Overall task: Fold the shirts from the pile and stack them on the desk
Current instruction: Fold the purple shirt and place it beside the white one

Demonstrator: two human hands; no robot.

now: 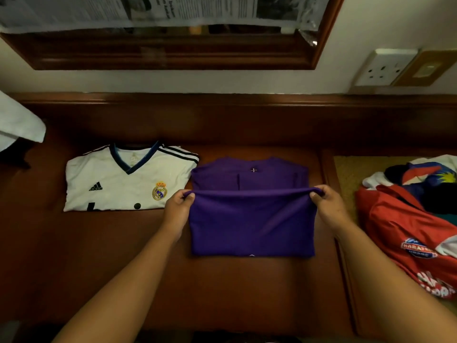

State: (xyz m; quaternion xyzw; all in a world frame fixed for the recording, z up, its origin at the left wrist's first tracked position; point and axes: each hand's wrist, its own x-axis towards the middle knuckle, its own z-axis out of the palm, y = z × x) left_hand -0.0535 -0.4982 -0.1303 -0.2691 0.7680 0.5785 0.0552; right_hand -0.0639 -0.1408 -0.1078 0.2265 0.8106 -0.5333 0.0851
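A purple shirt [249,219] lies on the wooden desk [111,256] in the middle, its sleeves folded in and its collar end toward the wall. My left hand [179,206] pinches the left corner of its lower half and my right hand [326,204] pinches the right corner. Between them the hem is lifted and doubled back over the shirt's upper part. To the left lies a folded white football shirt [123,181] with a blue V-collar, flat on the desk. A pile of unfolded shirts [408,219], red on top, sits at the right.
A raised wooden ledge and a framed mirror [173,53] covered with newspaper run along the wall behind. A white cloth [17,125] hangs in at the far left. A wall socket [383,68] is at the upper right. The pile rests on a woven mat [351,174].
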